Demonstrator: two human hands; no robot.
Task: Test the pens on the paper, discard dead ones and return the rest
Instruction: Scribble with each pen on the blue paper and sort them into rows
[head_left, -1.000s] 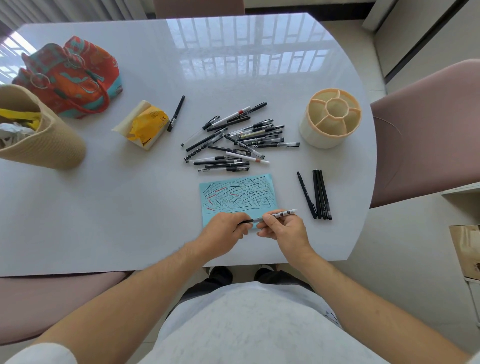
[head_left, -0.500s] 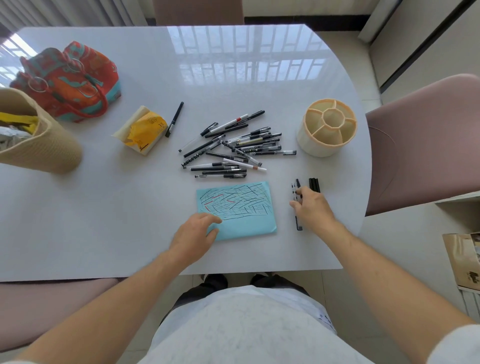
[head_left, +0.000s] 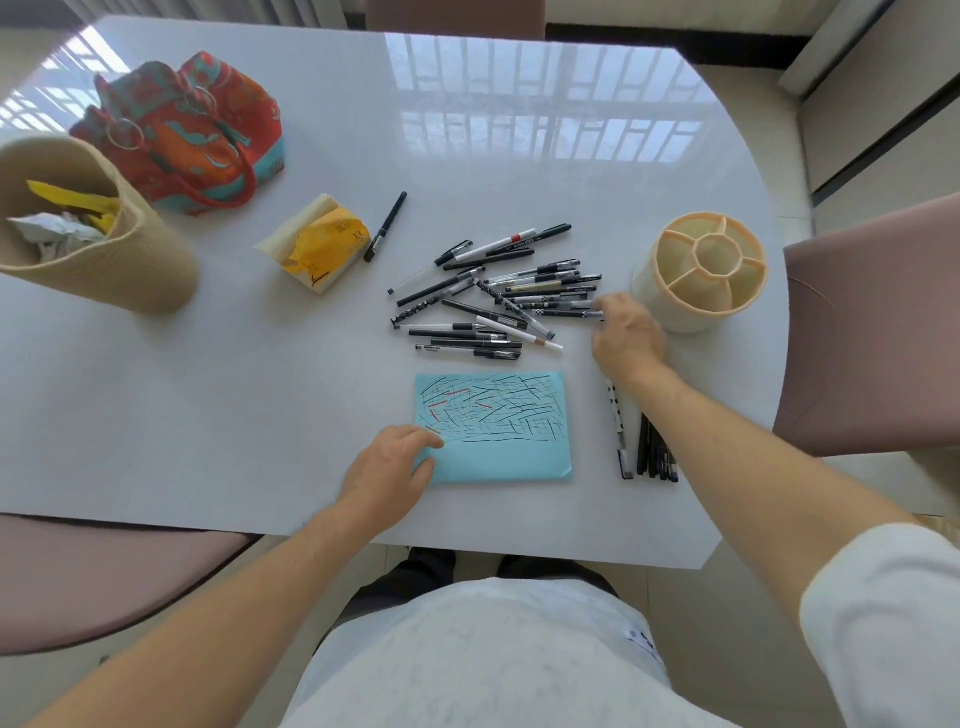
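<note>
The right hand (head_left: 627, 332) reaches up and right of centre, its forearm stretched diagonally from the lower right of the frame. Its fingers (head_left: 605, 306) curl at the right end of the pile of pens (head_left: 493, 296) and touch the tip of one pen there; whether they actually pinch it cannot be told. The pile lies scattered at the centre of the white table (head_left: 260, 389), just left of the cream divided pen holder (head_left: 701, 270), which stands upright at centre right.

The left hand (head_left: 389, 467) lies palm down below centre, its forearm coming up from the lower left. Its relaxed, nearly straight fingers press the lower left corner of the blue paper (head_left: 498, 431), which is covered with black and a few red scribbles.

Right of the paper, partly under the right forearm, a small row of dark pens (head_left: 652, 452) lies side by side, with one dotted pen (head_left: 618, 415) just to their left.

In the upper left stand a tan basket (head_left: 130, 260) with crumpled paper inside and a red patterned bag (head_left: 197, 135). A yellow tissue pack (head_left: 322, 239) lies between them and the pile, with a single black pen (head_left: 385, 227) just beside it.
</note>
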